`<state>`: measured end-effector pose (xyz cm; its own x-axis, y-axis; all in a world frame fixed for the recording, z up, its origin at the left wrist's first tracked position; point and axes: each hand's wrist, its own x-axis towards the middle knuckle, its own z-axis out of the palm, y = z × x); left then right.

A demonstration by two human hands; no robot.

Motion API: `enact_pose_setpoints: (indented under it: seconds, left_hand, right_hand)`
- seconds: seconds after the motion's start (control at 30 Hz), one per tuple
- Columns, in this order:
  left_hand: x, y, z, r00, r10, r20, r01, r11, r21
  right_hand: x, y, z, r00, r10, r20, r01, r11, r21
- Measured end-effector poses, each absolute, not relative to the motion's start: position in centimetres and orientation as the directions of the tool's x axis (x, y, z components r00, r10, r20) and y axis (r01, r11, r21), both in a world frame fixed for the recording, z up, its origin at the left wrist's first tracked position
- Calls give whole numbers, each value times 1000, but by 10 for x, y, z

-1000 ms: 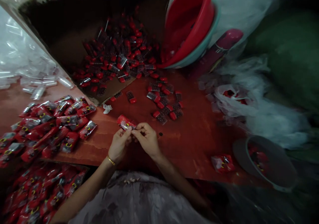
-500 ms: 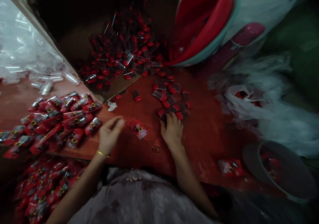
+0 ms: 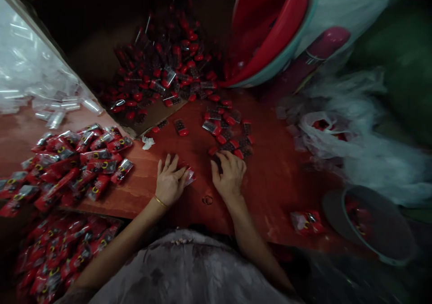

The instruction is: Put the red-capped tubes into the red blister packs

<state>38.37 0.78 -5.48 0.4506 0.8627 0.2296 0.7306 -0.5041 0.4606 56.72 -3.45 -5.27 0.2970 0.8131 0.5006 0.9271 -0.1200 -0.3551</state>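
Observation:
My left hand (image 3: 169, 180) lies flat with fingers stretched out on a small red packet (image 3: 189, 176) on the red-brown table (image 3: 276, 178); only the packet's clear end shows. My right hand (image 3: 228, 174) rests with curled fingers at the near edge of a cluster of small red-and-black pieces (image 3: 227, 133), touching them; what sits under its fingers is hidden. A small dark ring (image 3: 207, 200) lies on the table between my wrists.
A heap of filled red packets (image 3: 72, 160) lies at the left, more (image 3: 57, 254) below the table edge. A cardboard box (image 3: 158, 74) holds many loose pieces. Red and teal basins (image 3: 270, 29) lean at the back. White plastic bags (image 3: 354, 142) and a grey bowl (image 3: 371, 223) sit right.
A second ago both hands held the red packet together. It was then dropped on the table; my left hand has come down flat on it and my right has reached the loose pieces.

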Motion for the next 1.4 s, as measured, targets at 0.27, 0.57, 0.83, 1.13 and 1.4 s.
enact_pose_setpoints:
  seconds: [0.27, 0.57, 0.83, 1.13, 1.4]
  left_hand:
    - [386, 8, -34, 452, 843, 293, 674, -538, 507]
    - [399, 6, -19, 291, 938, -190, 33, 188, 982]
    - [404, 5, -17, 256, 905, -339, -228, 397, 889]
    - [395, 20, -10, 224, 791, -570, -339, 611, 715]
    - [394, 21, -2, 234, 769, -595, -351, 638, 686]
  right_hand:
    - [528, -46, -39, 306, 922, 236, 542, 35, -839]
    - [525, -41, -29, 415, 892, 181, 323, 42, -946]
    - [522, -42, -36, 319, 905, 282, 586, 46, -809]
    - [586, -28, -44, 316, 929, 193, 932, -265, -247]
    - [571, -68, -22, 174, 981, 87, 529, -19, -848]
